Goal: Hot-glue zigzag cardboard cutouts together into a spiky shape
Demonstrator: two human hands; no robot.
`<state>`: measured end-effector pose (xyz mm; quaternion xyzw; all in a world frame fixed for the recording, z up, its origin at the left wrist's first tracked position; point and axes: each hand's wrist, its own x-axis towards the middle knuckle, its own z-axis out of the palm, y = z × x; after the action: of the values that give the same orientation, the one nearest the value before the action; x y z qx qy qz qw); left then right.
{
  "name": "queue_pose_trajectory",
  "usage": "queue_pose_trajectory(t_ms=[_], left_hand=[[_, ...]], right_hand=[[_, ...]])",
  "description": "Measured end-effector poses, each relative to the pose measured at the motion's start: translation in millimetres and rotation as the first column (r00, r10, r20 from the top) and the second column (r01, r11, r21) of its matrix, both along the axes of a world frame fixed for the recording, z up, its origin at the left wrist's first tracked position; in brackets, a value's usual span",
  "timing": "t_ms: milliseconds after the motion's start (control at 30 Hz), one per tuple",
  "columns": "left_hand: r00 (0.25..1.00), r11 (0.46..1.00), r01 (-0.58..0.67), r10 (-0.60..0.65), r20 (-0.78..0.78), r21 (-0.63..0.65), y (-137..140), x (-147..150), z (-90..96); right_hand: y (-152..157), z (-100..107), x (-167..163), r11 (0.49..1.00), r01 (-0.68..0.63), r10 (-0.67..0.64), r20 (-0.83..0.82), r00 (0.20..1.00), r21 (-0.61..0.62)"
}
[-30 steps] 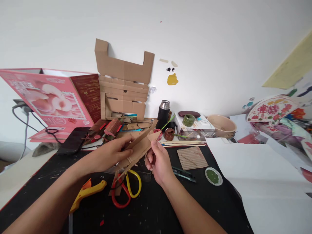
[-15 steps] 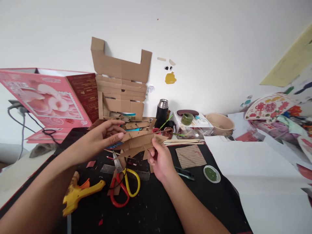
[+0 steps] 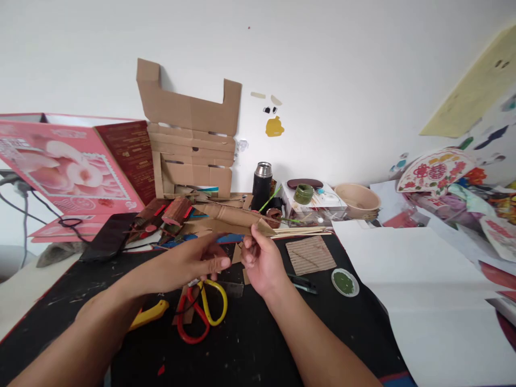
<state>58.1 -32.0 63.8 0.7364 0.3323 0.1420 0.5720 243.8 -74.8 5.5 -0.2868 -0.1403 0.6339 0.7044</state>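
Note:
My right hand (image 3: 264, 263) pinches the end of a long strip of brown cardboard (image 3: 228, 216) between thumb and fingers. The strip reaches away to the left above the desk. Just left of it, my left hand (image 3: 189, 264) hovers with thumb and fingers apart, holding nothing. Scissors (image 3: 220, 307) with one red and one yellow handle lie beneath the left hand, which hides their blades. A yellow glue gun (image 3: 150, 315) is mostly covered by my left forearm. Beside my right wrist rests a dark green utility knife (image 3: 304, 284).
Right of the knife are a corrugated cardboard square (image 3: 312, 254) and a lid of green paint (image 3: 345, 282). Behind stand a black thermos (image 3: 262, 189), a beige bowl (image 3: 358, 200) and an opened cardboard box (image 3: 191, 118). A pink box (image 3: 72, 166) stands left, white paper (image 3: 435, 274) right.
My left hand has come away from the cardboard strip, moving down and right toward my right hand. The right hand keeps hold of the strip. The view has shifted slightly.

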Motion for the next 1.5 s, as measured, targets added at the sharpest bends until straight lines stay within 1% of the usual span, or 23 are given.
queue_pose_trajectory(t_ms=[67, 133, 200, 267, 333, 433, 467, 500, 533, 600, 633, 700, 767, 833, 900, 933, 967, 1033, 1133, 1267, 1367, 1433, 1500], left_hand=[[0.997, 0.997, -0.072, 0.072, 0.037, 0.006, 0.0, 9.1, -6.8], [0.969, 0.974, -0.224, 0.222, 0.109, 0.012, 2.2, 13.1, -11.5], [0.895, 0.919, -0.395, 0.387, 0.221, -0.005, 4.6, 14.4, -14.3], [0.815, 0.869, -0.49, 0.482, 0.323, -0.061, 5.9, 15.5, -16.0], [0.762, 0.846, -0.52, 0.523, 0.381, -0.121, 5.9, 17.4, -16.7], [0.718, 0.826, -0.526, 0.559, 0.415, -0.204, 5.4, 20.0, -14.6], [0.691, 0.812, -0.534, 0.58, 0.432, -0.236, 6.1, 19.9, -12.7], [0.65, 0.794, -0.545, 0.603, 0.462, -0.269, 7.6, 19.0, -10.0], [0.591, 0.765, -0.569, 0.636, 0.496, -0.303, 10.1, 17.1, -6.9], [0.435, 0.688, -0.611, 0.705, 0.561, -0.391, 17.8, 10.0, -0.1], [0.377, 0.666, -0.614, 0.718, 0.585, -0.423, 22.5, 5.3, 3.0], [0.328, 0.649, -0.606, 0.731, 0.598, -0.46, 31.7, -4.7, 7.5], [0.322, 0.649, -0.593, 0.733, 0.599, -0.476, 38.3, -12.6, 9.3], [0.331, 0.655, -0.58, 0.733, 0.595, -0.484, 41.5, -16.9, 9.8], [0.336, 0.66, -0.571, 0.731, 0.594, -0.489, 41.9, -18.7, 11.1], [0.333, 0.663, -0.566, 0.727, 0.6, -0.49, 41.6, -19.5, 12.5], [0.325, 0.666, -0.562, 0.723, 0.609, -0.491, 41.1, -20.3, 14.5], [0.298, 0.666, -0.558, 0.717, 0.63, -0.495, 39.9, -22.7, 19.8], [0.26, 0.645, -0.564, 0.731, 0.63, -0.516, 37.5, -26.5, 29.2], [0.221, 0.617, -0.561, 0.754, 0.618, -0.552, 33.8, -29.3, 40.1], [0.198, 0.598, -0.549, 0.772, 0.604, -0.584, 32.6, -31.5, 44.5], [0.204, 0.604, -0.53, 0.772, 0.601, -0.596, 32.8, -33.6, 45.2], [0.23, 0.627, -0.505, 0.76, 0.608, -0.593, 33.0, -35.8, 44.6]], right_hand=[[-2.1, -0.1, -4.6, 0.999, -0.048, 0.048, 0.019, 0.999, 0.025], [-4.4, 0.0, -9.6, 0.995, -0.096, 0.095, 0.033, 0.995, 0.038], [-6.7, -0.2, -14.3, 0.989, -0.139, 0.137, 0.044, 0.99, 0.047], [-9.0, -1.1, -18.2, 0.983, -0.176, 0.172, 0.07, 0.983, 0.058], [-10.9, -2.5, -20.7, 0.977, -0.202, 0.195, 0.108, 0.975, 0.064], [-12.8, -4.1, -22.0, 0.967, -0.248, 0.234, 0.183, 0.955, 0.057], [-13.3, -4.2, -22.2, 0.962, -0.267, 0.25, 0.214, 0.944, 0.055], [-14.1, -4.2, -22.5, 0.957, -0.286, 0.264, 0.248, 0.932, 0.053], [-15.1, -4.1, -23.1, 0.951, -0.306, 0.278, 0.29, 0.916, 0.054], [-18.2, -4.3, -25.5, 0.947, -0.318, 0.274, 0.382, 0.883, 0.055], [-20.3, -5.0, -27.3, 0.945, -0.324, 0.267, 0.447, 0.854, 0.055], [-25.2, -7.5, -31.4, 0.937, -0.348, 0.264, 0.58, 0.771, 0.037], [-30.2, -10.8, -35.1, 0.94, -0.341, 0.225, 0.716, 0.66, 0.02], [-34.2, -13.6, -37.7, 0.948, -0.316, 0.117, 0.869, 0.48, 0.047], [-36.9, -15.0, -39.5, 0.939, -0.319, -0.03, 0.956, 0.293, 0.128], [-37.9, -15.3, -40.6, 0.928, -0.338, -0.083, 0.972, 0.222, 0.156], [-38.9, -15.4, -42.0, 0.913, -0.369, -0.115, 0.979, 0.171, 0.171], [-41.1, -16.0, -46.5, 0.879, -0.449, -0.128, 0.986, 0.107, 0.162], [-44.8, -17.7, -57.3, 0.828, -0.545, -0.146, 0.989, 0.01, 0.128], [-46.2, -18.9, -74.9, 0.778, -0.622, -0.243, 0.955, -0.168, 0.089], [-42.4, -16.2, -87.3, 0.741, -0.67, -0.311, 0.903, -0.297, 0.035], [-38.1, -12.8, -95.5, 0.723, -0.691, -0.343, 0.868, -0.359, 0.0], [-33.1, -9.3, -104.1, 0.705, -0.709, -0.373, 0.846, -0.381, -0.008]])
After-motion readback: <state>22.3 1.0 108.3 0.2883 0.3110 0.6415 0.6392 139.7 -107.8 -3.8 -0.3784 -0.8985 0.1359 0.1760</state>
